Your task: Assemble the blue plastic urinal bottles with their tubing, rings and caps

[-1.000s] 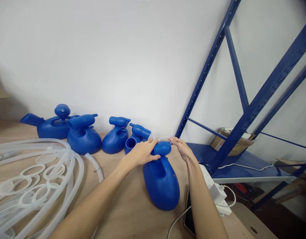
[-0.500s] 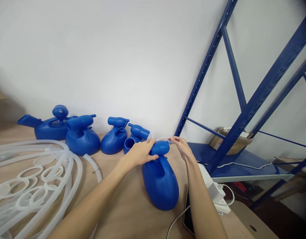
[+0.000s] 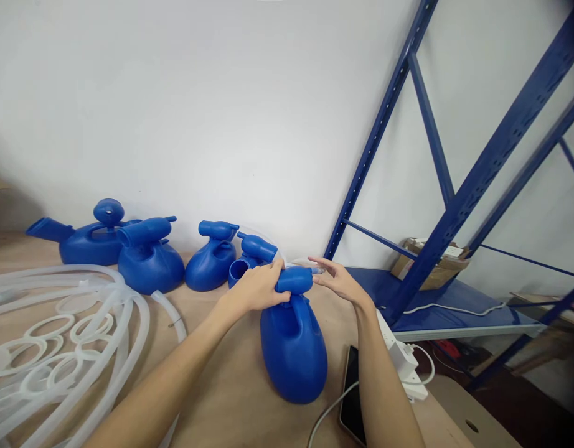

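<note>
A blue plastic bottle (image 3: 294, 351) stands on the table, its blue cylindrical head (image 3: 294, 280) lying sideways on top. My left hand (image 3: 261, 286) grips the left end of that head, with the thumb low and the fingers over the top. At the head's right end is a small nozzle with a clear tube (image 3: 317, 270) on it. My right hand (image 3: 336, 280) is beside the tube, its fingers spread and apart; the fingertips are close to the tube end. Behind my left hand sits another blue bottle (image 3: 255, 247) with an open round mouth.
More blue bottles (image 3: 151, 267) line the wall. Translucent hoses (image 3: 142, 323) and white rings (image 3: 48, 325) cover the table's left side. A phone (image 3: 352, 398), a cable and a white power strip (image 3: 411, 379) lie at the right, near a blue metal rack (image 3: 371, 143).
My right hand has opened its fingers from a pinch at the tube. My left hand stays on the bottle's head. The whole view has shifted slightly.
</note>
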The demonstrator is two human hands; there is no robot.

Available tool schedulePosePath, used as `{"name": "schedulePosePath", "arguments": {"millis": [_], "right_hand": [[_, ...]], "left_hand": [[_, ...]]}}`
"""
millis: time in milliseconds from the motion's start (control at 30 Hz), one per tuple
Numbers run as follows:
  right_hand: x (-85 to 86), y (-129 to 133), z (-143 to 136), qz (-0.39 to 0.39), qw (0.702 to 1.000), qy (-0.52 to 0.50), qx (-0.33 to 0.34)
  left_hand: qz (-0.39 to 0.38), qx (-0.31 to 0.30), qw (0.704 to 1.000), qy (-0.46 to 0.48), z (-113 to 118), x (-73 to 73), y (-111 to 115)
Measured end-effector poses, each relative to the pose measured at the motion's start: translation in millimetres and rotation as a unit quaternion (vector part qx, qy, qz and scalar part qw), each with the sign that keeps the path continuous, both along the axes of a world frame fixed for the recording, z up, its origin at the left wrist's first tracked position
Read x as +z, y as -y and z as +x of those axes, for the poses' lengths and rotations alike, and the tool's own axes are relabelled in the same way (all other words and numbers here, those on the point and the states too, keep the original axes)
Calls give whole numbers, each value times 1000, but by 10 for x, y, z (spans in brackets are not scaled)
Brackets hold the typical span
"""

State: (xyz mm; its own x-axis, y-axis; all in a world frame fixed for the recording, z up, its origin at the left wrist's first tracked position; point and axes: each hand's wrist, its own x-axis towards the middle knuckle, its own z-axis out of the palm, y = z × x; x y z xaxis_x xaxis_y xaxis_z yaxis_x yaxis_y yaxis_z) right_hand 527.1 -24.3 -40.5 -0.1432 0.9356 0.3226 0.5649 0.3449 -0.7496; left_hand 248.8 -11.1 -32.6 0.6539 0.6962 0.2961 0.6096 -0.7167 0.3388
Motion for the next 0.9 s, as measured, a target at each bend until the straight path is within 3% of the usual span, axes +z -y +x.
{"name": "schedulePosePath", "arguments": {"millis": [200, 367, 600, 900], "right_hand": [[-45, -25, 30, -11, 1000, -9, 19], [2, 26, -2, 33, 990, 128, -46], [36, 107, -96, 56, 962, 239, -122], [-192, -10, -116, 120, 933, 208, -267]], "left_hand": [[-8, -27, 1000, 1, -51, -24, -97], [-8, -33, 999, -3, -98, -35, -158], [34, -18, 999, -16, -124, -29, -151], [49, -31, 997, 42, -53, -127, -193]]}}
